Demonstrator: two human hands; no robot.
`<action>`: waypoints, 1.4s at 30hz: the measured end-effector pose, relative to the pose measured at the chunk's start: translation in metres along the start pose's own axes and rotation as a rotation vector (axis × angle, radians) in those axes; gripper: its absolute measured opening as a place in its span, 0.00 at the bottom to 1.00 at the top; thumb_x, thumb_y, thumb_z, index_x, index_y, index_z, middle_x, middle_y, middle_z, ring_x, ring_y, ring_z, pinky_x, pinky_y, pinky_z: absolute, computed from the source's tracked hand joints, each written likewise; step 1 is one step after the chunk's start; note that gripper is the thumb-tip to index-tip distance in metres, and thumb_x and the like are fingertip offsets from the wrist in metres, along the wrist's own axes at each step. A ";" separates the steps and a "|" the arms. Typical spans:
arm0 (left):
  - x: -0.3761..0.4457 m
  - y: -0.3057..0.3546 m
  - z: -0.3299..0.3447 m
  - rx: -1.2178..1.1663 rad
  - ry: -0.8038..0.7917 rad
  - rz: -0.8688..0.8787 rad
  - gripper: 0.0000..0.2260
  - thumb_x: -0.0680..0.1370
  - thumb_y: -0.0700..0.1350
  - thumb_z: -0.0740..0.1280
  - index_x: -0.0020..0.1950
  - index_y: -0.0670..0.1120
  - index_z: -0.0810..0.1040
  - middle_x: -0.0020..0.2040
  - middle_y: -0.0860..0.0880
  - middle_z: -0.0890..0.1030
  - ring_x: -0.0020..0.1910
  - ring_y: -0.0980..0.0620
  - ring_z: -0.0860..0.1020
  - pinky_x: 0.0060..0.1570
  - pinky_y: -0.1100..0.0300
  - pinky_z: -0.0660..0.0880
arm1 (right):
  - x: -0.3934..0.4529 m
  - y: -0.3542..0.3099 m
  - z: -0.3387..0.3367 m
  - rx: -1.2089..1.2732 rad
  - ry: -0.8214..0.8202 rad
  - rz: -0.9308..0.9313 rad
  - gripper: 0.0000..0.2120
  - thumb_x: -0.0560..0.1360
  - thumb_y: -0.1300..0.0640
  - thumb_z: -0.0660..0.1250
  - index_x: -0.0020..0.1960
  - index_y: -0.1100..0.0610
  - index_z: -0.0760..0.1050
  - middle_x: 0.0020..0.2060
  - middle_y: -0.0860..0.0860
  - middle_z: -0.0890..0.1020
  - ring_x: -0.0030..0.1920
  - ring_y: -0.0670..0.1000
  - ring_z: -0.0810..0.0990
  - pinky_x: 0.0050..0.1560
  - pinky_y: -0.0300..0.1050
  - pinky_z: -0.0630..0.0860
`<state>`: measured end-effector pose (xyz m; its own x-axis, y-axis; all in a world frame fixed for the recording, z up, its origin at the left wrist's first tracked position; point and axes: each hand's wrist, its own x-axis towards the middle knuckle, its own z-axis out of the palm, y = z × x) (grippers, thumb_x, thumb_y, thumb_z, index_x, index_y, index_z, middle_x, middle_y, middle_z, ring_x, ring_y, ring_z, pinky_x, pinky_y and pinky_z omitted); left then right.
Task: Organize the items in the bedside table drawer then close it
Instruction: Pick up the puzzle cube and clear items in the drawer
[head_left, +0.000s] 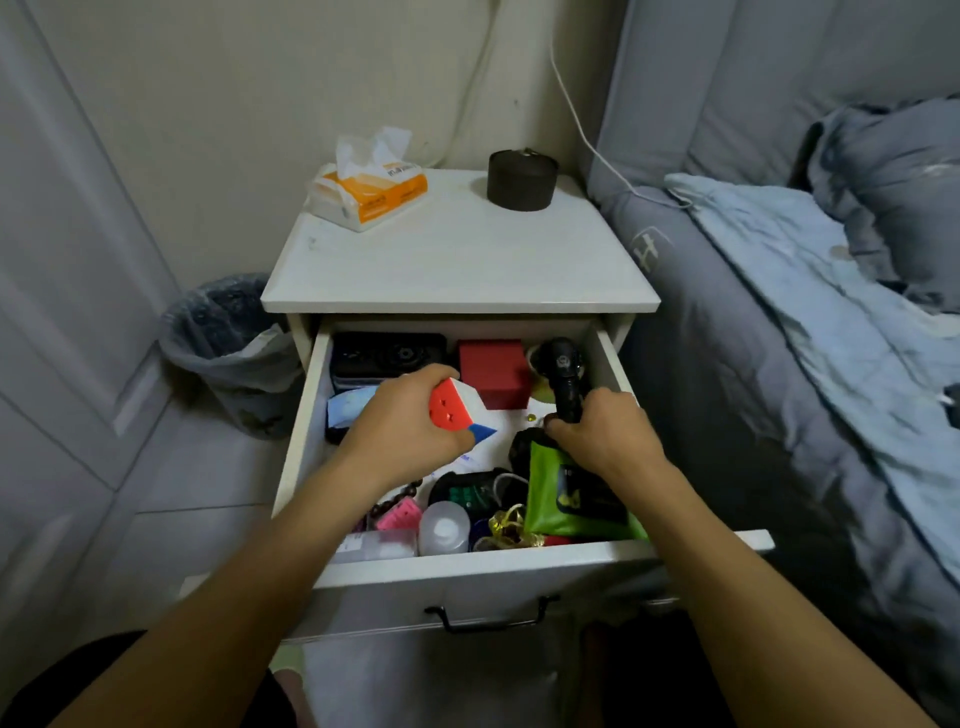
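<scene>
White bedside table (457, 260) in a corner, bed (779, 364) with blue covers on the right, bin (228, 343) with a plastic liner on the floor to the left. On the worktop, far side: orange tissue pack (369, 195) at left, dark round tin (522, 179) at right. Drawer (467, 566) pulled wide open, full of small things. Left hand (400, 421) curled round a colourful puzzle cube (457, 413), held over the middle of the drawer. Right hand (602, 428) wrapped round the near end of a black torch (566, 379) at the right side. Red box (493, 371) at the far wall, green pouch (571, 499) near the front.
</scene>
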<state>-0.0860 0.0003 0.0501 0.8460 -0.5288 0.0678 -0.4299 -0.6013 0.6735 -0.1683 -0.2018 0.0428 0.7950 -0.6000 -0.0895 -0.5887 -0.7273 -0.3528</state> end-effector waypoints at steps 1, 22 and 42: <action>0.000 0.004 0.005 0.005 -0.013 0.011 0.28 0.68 0.48 0.75 0.67 0.53 0.73 0.53 0.52 0.78 0.49 0.53 0.76 0.43 0.63 0.72 | 0.000 0.007 0.000 -0.012 -0.007 0.022 0.18 0.71 0.42 0.69 0.45 0.58 0.74 0.45 0.57 0.79 0.45 0.60 0.79 0.40 0.48 0.75; -0.003 -0.049 -0.051 0.224 -0.013 -0.041 0.29 0.66 0.46 0.78 0.66 0.52 0.75 0.56 0.50 0.74 0.53 0.52 0.74 0.44 0.63 0.67 | -0.009 -0.064 0.027 0.032 -0.245 -0.652 0.09 0.75 0.51 0.64 0.52 0.54 0.78 0.49 0.54 0.82 0.51 0.56 0.79 0.49 0.54 0.78; 0.001 -0.093 -0.054 0.343 -0.133 0.095 0.30 0.65 0.56 0.79 0.65 0.53 0.75 0.56 0.52 0.76 0.54 0.51 0.77 0.53 0.57 0.75 | 0.005 -0.093 0.088 -0.401 -0.675 -0.749 0.19 0.81 0.55 0.54 0.71 0.50 0.69 0.65 0.59 0.70 0.67 0.59 0.67 0.68 0.50 0.64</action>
<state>-0.0287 0.0881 0.0275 0.7584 -0.6517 0.0068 -0.6044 -0.6994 0.3815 -0.0972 -0.1078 -0.0068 0.8169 0.2597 -0.5150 0.1724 -0.9620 -0.2117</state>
